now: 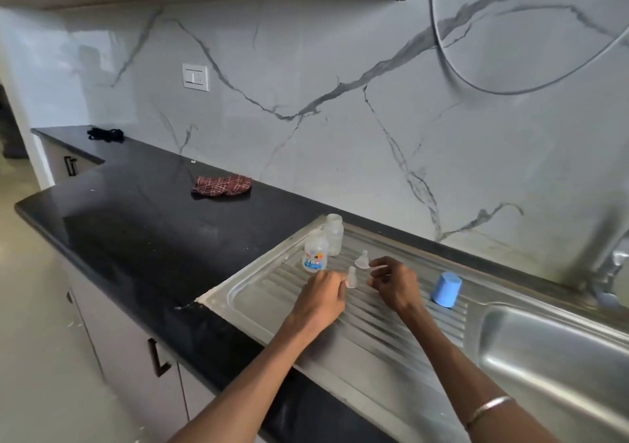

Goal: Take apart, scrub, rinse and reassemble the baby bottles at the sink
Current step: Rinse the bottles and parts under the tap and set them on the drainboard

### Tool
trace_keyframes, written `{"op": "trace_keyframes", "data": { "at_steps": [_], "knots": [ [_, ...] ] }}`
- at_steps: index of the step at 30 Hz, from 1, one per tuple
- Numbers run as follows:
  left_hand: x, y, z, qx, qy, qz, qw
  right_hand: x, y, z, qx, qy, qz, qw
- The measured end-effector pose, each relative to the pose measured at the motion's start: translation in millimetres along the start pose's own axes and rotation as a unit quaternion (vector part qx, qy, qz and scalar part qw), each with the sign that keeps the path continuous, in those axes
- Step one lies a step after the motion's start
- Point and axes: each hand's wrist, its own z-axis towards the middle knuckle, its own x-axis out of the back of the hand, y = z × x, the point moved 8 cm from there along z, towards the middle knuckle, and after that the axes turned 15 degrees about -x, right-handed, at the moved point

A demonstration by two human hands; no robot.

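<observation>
Two clear baby bottles without tops stand at the far left of the steel drainboard (258, 293): one with a printed label (315, 251) and a plain one (333, 233) behind it. A clear nipple (363, 259) stands on the ribs beside them. My left hand (323, 294) pinches a second clear nipple (351, 277) at its fingertips, just above the drainboard. My right hand (391, 281) is close beside it, fingers curled round a thin clear piece (377, 267) that is too blurred to identify. A blue cap (446, 289) rests upside down to the right.
The sink basin (544, 357) lies to the right, with the tap (612, 269) at the back wall. On the black counter (136, 231) to the left lie a red checked cloth (223, 185) and, farther off, a dark bundle (105, 134).
</observation>
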Motion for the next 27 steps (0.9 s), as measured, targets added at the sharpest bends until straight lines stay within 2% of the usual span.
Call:
{"op": "trace_keyframes", "data": {
  "at_steps": [6,11,15,18,23,27],
  "knots": [
    [-45.5,71.7,18.3,-0.057,-0.029,-0.046,0.997,96.6,44.0,-29.0,0.005,0.012,-0.047,0.999],
    [-106.3,163.0,34.9,-0.117,-0.069,-0.104,0.985,179.9,123.0,-57.8,-0.073,-0.023,-0.079,0.994],
    [-161.5,220.4,41.7,-0.147,-0.108,-0.126,0.975,220.3,191.9,-80.8,-0.147,-0.04,-0.095,0.984],
    [-207.7,267.9,43.8,-0.165,-0.147,-0.131,0.966,250.1,245.7,-94.9,-0.205,-0.044,-0.16,0.965],
    [-268.1,310.9,49.5,-0.146,-0.214,-0.157,0.953,244.0,318.1,-103.3,-0.259,-0.165,-0.306,0.901],
    [-299.9,329.8,52.8,-0.134,-0.258,-0.17,0.942,239.5,359.0,-104.1,-0.301,-0.199,-0.361,0.86]
  ]
}}
